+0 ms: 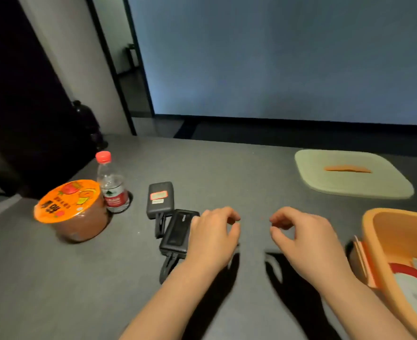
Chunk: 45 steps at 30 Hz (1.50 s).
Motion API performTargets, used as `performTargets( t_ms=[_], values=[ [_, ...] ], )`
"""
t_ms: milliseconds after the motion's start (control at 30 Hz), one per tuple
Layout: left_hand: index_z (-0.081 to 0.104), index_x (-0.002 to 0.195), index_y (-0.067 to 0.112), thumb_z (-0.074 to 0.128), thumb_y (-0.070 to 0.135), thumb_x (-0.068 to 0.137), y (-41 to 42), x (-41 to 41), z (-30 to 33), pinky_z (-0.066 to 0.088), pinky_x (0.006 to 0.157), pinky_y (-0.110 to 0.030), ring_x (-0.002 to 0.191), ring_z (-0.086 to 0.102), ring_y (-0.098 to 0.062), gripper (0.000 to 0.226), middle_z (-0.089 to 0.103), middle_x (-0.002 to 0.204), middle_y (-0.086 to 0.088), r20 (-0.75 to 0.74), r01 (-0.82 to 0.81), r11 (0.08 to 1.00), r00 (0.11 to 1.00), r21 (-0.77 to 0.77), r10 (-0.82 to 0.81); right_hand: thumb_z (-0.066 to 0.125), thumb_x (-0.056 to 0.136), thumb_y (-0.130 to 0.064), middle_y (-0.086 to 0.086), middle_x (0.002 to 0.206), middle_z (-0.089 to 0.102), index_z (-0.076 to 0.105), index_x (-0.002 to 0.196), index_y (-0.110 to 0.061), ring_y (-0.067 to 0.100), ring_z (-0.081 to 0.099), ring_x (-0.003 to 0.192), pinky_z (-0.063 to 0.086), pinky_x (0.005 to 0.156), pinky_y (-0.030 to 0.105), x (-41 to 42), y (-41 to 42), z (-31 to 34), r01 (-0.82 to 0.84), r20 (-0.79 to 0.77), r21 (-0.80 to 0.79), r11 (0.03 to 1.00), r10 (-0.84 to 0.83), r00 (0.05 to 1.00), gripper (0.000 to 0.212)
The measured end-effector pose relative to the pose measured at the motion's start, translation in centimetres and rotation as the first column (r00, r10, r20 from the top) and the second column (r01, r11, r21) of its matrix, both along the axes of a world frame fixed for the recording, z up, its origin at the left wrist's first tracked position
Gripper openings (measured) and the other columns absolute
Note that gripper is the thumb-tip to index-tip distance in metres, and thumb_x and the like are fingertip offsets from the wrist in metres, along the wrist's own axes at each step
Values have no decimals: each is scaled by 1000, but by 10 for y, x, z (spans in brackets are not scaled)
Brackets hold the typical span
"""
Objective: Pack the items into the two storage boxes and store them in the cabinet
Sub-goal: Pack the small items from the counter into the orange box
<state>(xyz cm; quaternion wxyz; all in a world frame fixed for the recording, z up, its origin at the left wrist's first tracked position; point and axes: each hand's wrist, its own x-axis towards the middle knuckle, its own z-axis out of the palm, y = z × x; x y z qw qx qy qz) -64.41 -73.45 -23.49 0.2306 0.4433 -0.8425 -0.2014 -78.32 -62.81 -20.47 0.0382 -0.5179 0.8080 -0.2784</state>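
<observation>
An orange storage box (371,231) stands at the right edge of the grey table, with a red-rimmed white item (413,290) inside. A pale green lid (374,185) with an orange handle lies flat behind it. Two black power banks lie mid-table: one with a red label (159,198), one nearer (175,233). My left hand (213,231) hovers with loosely curled fingers just right of the nearer power bank, holding nothing. My right hand (303,235) hovers left of the orange box, fingers loosely curled and empty.
An instant noodle bowl (72,212) with an orange lid and a red-capped water bottle (112,185) stand at the left of the table (239,168). A dark object (90,123) sits at the far left corner. A grey wall runs behind the table.
</observation>
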Motion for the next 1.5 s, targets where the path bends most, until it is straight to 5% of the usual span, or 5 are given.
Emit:
performTargets(
  t_ms=[533,767,1033,1233,1500],
  values=[
    [46,133,21,61,29,87,-146,103,-35,37,103,-40,126,43,-25,50,46,138,-5,39,-263,956,965,129,260,79,50,-67,1,160,3,2,152,-28,20,-1,147,9,118,42,94,-162,-81,-505,101,480,717,527,844,134],
    [7,150,34,46,50,92,-182,67,-67,11,117,-44,145,-8,-31,72,-10,158,-12,337,-292,927,919,234,204,86,51,-55,-6,160,6,5,151,-35,16,3,147,6,119,43,64,-159,-74,-545,172,521,657,545,821,130],
    [26,144,32,66,31,73,-115,59,-81,34,104,-38,141,12,-23,82,12,157,-3,115,-183,960,980,213,162,86,63,-27,-13,159,7,23,147,-40,11,3,147,14,118,31,15,-100,-60,-498,409,526,689,308,859,107],
    [30,142,30,68,41,72,-85,53,-83,35,104,-40,128,27,-27,80,35,141,-7,54,-263,940,965,216,258,69,66,-54,0,124,43,38,128,-20,21,37,120,39,97,33,75,-84,-91,131,185,221,966,-173,967,77],
    [35,141,31,67,33,72,-79,67,-81,38,99,-39,122,32,-29,76,41,137,-6,101,-217,947,975,237,198,72,64,-53,2,124,45,42,130,-19,24,38,120,42,94,37,67,-90,-87,58,53,381,923,-84,995,80]
  ],
)
